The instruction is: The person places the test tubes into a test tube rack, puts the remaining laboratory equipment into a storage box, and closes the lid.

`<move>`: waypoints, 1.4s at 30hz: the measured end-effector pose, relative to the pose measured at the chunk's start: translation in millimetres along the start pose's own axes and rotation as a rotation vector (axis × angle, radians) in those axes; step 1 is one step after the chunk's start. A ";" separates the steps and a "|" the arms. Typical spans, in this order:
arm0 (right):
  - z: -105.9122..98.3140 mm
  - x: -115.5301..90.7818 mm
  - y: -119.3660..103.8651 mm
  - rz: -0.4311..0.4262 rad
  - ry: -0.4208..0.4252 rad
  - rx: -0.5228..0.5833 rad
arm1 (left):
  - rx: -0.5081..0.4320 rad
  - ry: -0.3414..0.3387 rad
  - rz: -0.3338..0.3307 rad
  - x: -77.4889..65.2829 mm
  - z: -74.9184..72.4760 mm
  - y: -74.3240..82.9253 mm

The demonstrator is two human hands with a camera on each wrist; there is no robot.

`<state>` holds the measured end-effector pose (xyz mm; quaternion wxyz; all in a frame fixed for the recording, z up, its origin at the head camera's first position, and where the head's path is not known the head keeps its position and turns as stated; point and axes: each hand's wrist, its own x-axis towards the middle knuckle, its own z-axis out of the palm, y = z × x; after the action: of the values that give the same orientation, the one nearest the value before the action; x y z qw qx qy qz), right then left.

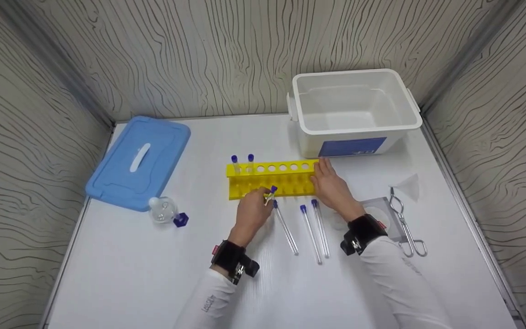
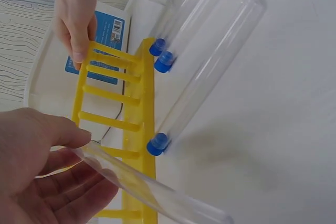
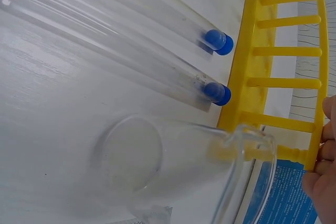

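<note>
My left hand (image 1: 253, 208) pinches a clear test tube (image 2: 157, 195) with a blue cap, tilted just in front of the yellow test tube rack (image 1: 244, 186). At the rack's right end, my right hand (image 1: 334, 187) grips the upper rail. Two blue-capped test tubes (image 1: 250, 161) stand upright in the rack's left holes. On the table before the rack lie three more capped tubes (image 1: 311, 235), side by side, caps towards it. In the right wrist view a clear beaker (image 3: 231, 182) is close to the right hand.
A white bin (image 1: 313, 132) stands at the back right, its blue lid (image 1: 121, 178) at the left. Near the lid is a round glass vessel (image 1: 162, 211) with a blue hexagonal piece. Metal tongs (image 1: 402, 219), a funnel (image 1: 409, 186) and a grey square mat (image 1: 393, 228) lie at the right.
</note>
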<state>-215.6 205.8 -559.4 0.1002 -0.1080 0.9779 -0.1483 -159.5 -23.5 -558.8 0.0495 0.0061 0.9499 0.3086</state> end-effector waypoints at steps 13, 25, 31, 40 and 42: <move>0.4 -0.4 2.0 -0.006 -0.007 0.013 | -0.112 0.117 0.063 -0.6 -28.6 18.3; -1.6 0.5 2.2 -0.004 -0.016 0.007 | -0.190 0.252 0.115 6.0 -41.7 24.7; -1.3 0.9 1.5 0.007 -0.033 0.001 | -0.249 0.314 0.133 10.3 -47.4 26.9; 1.3 -0.2 2.1 -0.013 -0.003 0.007 | -0.264 0.431 0.227 16.8 -55.0 32.8; 1.4 -0.5 2.2 -0.016 -0.001 0.008 | -0.264 0.450 0.242 18.2 -56.1 34.4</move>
<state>-215.1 207.6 -561.3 0.0999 -0.1155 0.9764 -0.1530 -183.7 -27.8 -495.1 -0.1995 0.0441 0.8809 0.4269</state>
